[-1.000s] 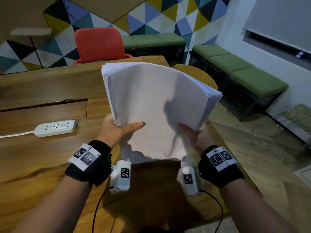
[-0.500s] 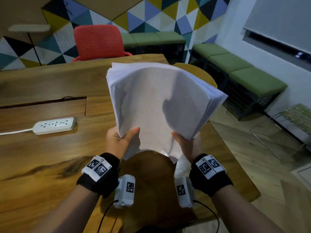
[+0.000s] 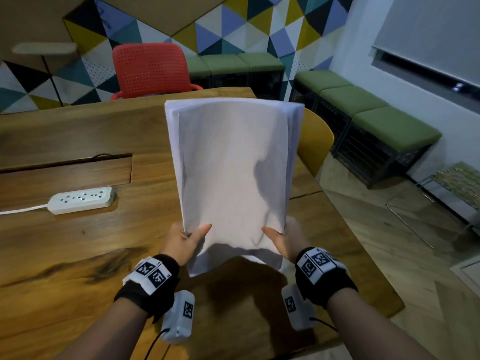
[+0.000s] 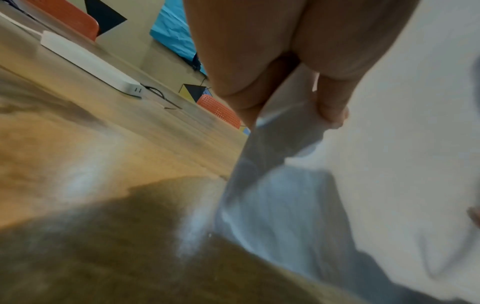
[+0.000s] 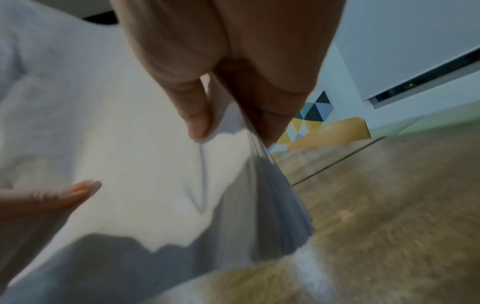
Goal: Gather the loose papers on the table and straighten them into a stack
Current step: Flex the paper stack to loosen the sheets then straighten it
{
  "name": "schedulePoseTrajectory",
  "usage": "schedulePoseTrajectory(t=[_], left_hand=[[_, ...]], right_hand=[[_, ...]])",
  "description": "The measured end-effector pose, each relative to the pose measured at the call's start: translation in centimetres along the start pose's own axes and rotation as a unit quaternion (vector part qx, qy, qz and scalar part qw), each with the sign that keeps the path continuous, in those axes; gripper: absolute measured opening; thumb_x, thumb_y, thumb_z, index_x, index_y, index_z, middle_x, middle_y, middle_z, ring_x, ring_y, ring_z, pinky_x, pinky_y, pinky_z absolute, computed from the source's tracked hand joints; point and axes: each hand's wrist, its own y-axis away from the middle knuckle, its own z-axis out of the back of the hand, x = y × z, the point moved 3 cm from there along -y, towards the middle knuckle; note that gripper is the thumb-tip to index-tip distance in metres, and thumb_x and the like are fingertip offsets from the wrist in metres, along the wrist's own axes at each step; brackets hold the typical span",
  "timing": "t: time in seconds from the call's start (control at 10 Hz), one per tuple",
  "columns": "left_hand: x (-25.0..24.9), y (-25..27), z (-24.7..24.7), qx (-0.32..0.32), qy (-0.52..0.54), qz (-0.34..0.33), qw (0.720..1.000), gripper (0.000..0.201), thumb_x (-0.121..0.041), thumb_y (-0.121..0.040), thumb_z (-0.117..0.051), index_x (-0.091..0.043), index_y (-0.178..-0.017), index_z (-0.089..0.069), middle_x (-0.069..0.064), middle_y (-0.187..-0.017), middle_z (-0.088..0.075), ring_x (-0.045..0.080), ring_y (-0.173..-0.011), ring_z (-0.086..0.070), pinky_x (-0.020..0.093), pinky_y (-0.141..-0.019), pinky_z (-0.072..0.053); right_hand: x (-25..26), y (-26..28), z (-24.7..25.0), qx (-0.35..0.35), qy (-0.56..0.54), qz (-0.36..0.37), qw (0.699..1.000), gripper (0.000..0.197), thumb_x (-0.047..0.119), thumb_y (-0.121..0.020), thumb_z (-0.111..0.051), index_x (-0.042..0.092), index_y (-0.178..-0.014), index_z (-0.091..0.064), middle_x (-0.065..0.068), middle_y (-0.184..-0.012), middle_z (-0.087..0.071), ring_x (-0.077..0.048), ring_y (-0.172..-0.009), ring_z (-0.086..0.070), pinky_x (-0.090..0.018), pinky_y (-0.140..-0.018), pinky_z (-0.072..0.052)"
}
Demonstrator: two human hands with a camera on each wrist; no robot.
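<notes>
A thick stack of white papers [image 3: 233, 172] stands nearly upright above the wooden table [image 3: 78, 255], its lower edge bowed just over the tabletop. My left hand [image 3: 185, 239] grips the stack's lower left side, thumb on the front sheet. My right hand [image 3: 281, 239] grips the lower right side the same way. In the left wrist view the left hand [image 4: 285, 98] pinches the sheets' edge [image 4: 272, 164]. The right wrist view shows my right hand [image 5: 228, 115] pinching the fanned paper edges [image 5: 262, 195], with the other hand's thumb at the left.
A white power strip [image 3: 81, 200] with its cord lies on the table to the left, beside a recessed cable hatch [image 3: 65, 175]. A red chair [image 3: 153, 71] stands at the far end, a yellow chair [image 3: 315, 141] at the right edge. Green benches [image 3: 363, 113] line the wall.
The stack has turned from a rightward slant to nearly upright and dropped toward the table. Both hands came lower and nearer me, still gripping its bottom corners.
</notes>
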Motion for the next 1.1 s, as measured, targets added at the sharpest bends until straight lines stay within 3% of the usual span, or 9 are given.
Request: schedulePoseTrajectory(t=[0.1,0.2,0.3,0.4,0.5,0.6,0.9,1.0,1.1], left_hand=[[-0.6,-0.2,0.3,0.032,-0.017,-0.036,0.999,0.029,-0.028,-0.082,-0.066,0.001,-0.079,-0.062,-0.005,-0.050,-0.061,0.012,-0.046,-0.052,0.029,-0.053,-0.043],[-0.9,0.0,0.3,0.068,-0.001,-0.047,0.997,0.025,-0.022,-0.085,-0.064,-0.006,-0.104,-0.063,-0.010,-0.064,-0.066,0.004,-0.057,-0.060,0.022,-0.057,-0.046],[-0.1,0.2,-0.3,0.115,-0.011,-0.014,0.993,0.025,-0.019,-0.086,-0.062,-0.007,-0.108,-0.061,-0.010,-0.071,-0.067,0.000,-0.057,-0.057,0.012,-0.050,-0.042],[1.3,0.5,-0.7,0.125,-0.003,0.056,0.991,0.026,-0.008,-0.084,-0.063,-0.003,-0.109,-0.059,0.004,-0.092,-0.066,0.011,-0.075,-0.062,0.017,-0.060,-0.048],[3.6,0.8,-1.2,0.134,-0.038,0.113,0.984,0.038,-0.017,-0.077,-0.070,-0.002,-0.112,-0.061,0.011,-0.100,-0.070,0.028,-0.089,-0.067,0.037,-0.079,-0.054],[5.1,1.0,-1.4,0.110,-0.117,0.119,0.980,0.036,-0.020,-0.081,-0.067,-0.008,-0.114,-0.061,0.011,-0.108,-0.069,0.027,-0.092,-0.065,0.033,-0.078,-0.051],[4.3,1.0,0.1,0.102,-0.316,0.091,0.939,0.047,-0.039,-0.079,-0.064,-0.012,-0.117,-0.053,0.009,-0.119,-0.063,0.028,-0.105,-0.059,0.032,-0.080,-0.047],[4.1,0.9,0.9,0.084,-0.367,0.088,0.922,0.052,-0.042,-0.080,-0.063,-0.011,-0.120,-0.051,0.010,-0.113,-0.064,0.027,-0.101,-0.060,0.033,-0.079,-0.050],[3.9,1.0,1.4,0.046,-0.330,0.084,0.939,0.059,-0.038,-0.082,-0.063,-0.010,-0.130,-0.045,0.012,-0.118,-0.064,0.027,-0.108,-0.059,0.034,-0.086,-0.049]], right_hand=[[0.0,-0.6,0.4,0.002,-0.013,0.021,1.000,0.017,0.022,-0.083,-0.061,0.010,-0.095,-0.060,-0.007,-0.092,-0.067,-0.025,-0.090,-0.062,-0.033,-0.080,-0.048],[-0.1,-0.2,0.5,0.020,-0.036,0.020,0.999,0.031,0.018,-0.084,-0.058,0.011,-0.114,-0.057,-0.005,-0.108,-0.066,-0.022,-0.100,-0.060,-0.033,-0.085,-0.048],[-0.8,0.3,0.1,0.041,-0.036,0.015,0.998,0.033,0.012,-0.085,-0.055,0.010,-0.119,-0.054,-0.007,-0.114,-0.063,-0.023,-0.106,-0.057,-0.031,-0.084,-0.046],[-2.2,0.3,-1.0,0.069,0.014,-0.003,0.998,0.039,0.015,-0.086,-0.054,0.012,-0.124,-0.049,-0.010,-0.126,-0.058,-0.027,-0.116,-0.053,-0.036,-0.098,-0.042],[-4.5,0.7,-2.6,0.086,0.079,-0.070,0.991,0.047,0.025,-0.083,-0.056,0.013,-0.125,-0.041,-0.014,-0.123,-0.058,-0.031,-0.112,-0.055,-0.040,-0.097,-0.043],[-6.5,1.2,-3.7,0.102,0.150,-0.104,0.978,0.062,0.036,-0.080,-0.057,0.014,-0.130,-0.027,-0.015,-0.123,-0.059,-0.032,-0.111,-0.056,-0.044,-0.096,-0.045],[-6.0,2.3,-2.4,0.065,0.368,-0.084,0.924,0.058,0.054,-0.083,-0.043,0.018,-0.127,-0.028,-0.007,-0.111,-0.063,-0.029,-0.100,-0.061,-0.036,-0.080,-0.048],[-6.0,2.4,-1.7,0.054,0.377,-0.084,0.921,0.061,0.058,-0.081,-0.043,0.021,-0.127,-0.030,-0.005,-0.112,-0.064,-0.027,-0.100,-0.061,-0.037,-0.081,-0.049],[-6.2,2.4,-0.9,0.034,0.318,-0.094,0.943,0.055,0.055,-0.082,-0.046,0.021,-0.123,-0.033,-0.004,-0.107,-0.064,-0.026,-0.096,-0.061,-0.035,-0.077,-0.048]])
